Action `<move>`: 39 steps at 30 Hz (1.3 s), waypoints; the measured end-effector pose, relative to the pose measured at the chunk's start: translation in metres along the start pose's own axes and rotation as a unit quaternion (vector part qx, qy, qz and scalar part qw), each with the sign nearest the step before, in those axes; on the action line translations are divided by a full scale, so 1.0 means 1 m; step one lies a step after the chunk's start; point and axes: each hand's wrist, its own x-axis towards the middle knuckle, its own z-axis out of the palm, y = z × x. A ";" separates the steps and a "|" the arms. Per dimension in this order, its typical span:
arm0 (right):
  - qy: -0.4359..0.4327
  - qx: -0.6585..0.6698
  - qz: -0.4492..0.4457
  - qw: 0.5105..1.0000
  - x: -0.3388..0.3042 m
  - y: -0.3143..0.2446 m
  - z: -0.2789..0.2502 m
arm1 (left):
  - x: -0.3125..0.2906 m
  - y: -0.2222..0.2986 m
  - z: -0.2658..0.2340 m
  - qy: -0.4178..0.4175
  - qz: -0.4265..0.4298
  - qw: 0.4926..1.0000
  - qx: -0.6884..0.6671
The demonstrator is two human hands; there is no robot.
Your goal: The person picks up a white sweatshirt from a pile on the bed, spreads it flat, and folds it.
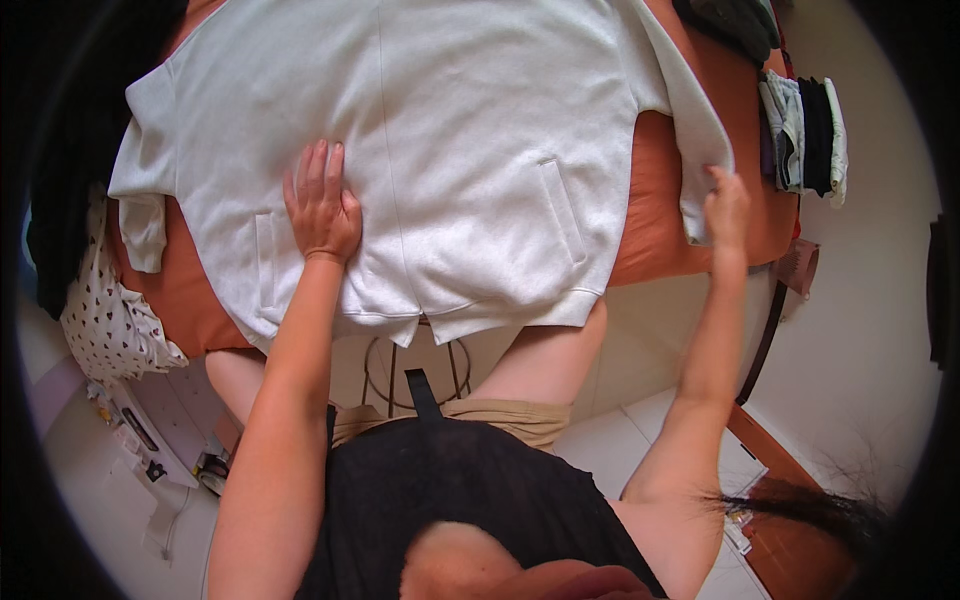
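A light grey zip-up jacket [490, 150] lies spread front side up, its hem toward me and a welt pocket on either side of the centre line. My left hand [323, 205] rests flat on its front, left of that line, fingers stretched out and close together. Over at the right, my right hand [727, 208] has its fingers closed on the outer edge of the jacket's right-hand sleeve [690, 120], near the cuff. The left-hand sleeve [143, 190] hangs bent downward beside the body of the jacket. The top of the jacket runs out of view.
Under the jacket is an orange-brown bedsheet [660, 220]. Folded clothes [812, 135] stand stacked at the right edge, with dark fabric [735, 25] farther back. On the left lie a white patterned cloth [115, 325] and dark cloth. A round-framed stool [410, 372] shows below the hem.
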 end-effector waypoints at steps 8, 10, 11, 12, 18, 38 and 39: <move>0.111 -0.216 0.183 0.953 0.124 0.046 -0.049 | -0.002 -0.003 -0.002 -0.004 0.000 1.000 0.008; 0.168 -0.138 -0.017 0.976 0.143 0.049 -0.005 | -0.002 -0.001 0.004 0.001 0.003 1.000 0.005; 0.164 -0.109 -0.072 0.978 0.137 -0.018 0.001 | -0.004 -0.006 0.002 0.003 -0.001 1.000 0.019; 0.208 -0.040 -0.141 0.967 0.133 -0.048 0.027 | -0.003 -0.003 -0.001 0.004 0.002 1.000 0.023; 0.108 0.102 -0.218 0.965 0.088 -0.215 0.084 | -0.003 -0.002 0.002 -0.003 -0.004 1.000 0.013; 0.188 0.175 -0.054 0.965 0.121 -0.121 0.124 | -0.002 -0.003 0.002 -0.009 -0.002 1.000 0.019; 0.201 0.235 -0.098 0.946 0.095 -0.174 0.106 | -0.004 -0.007 -0.001 -0.005 -0.004 1.000 0.029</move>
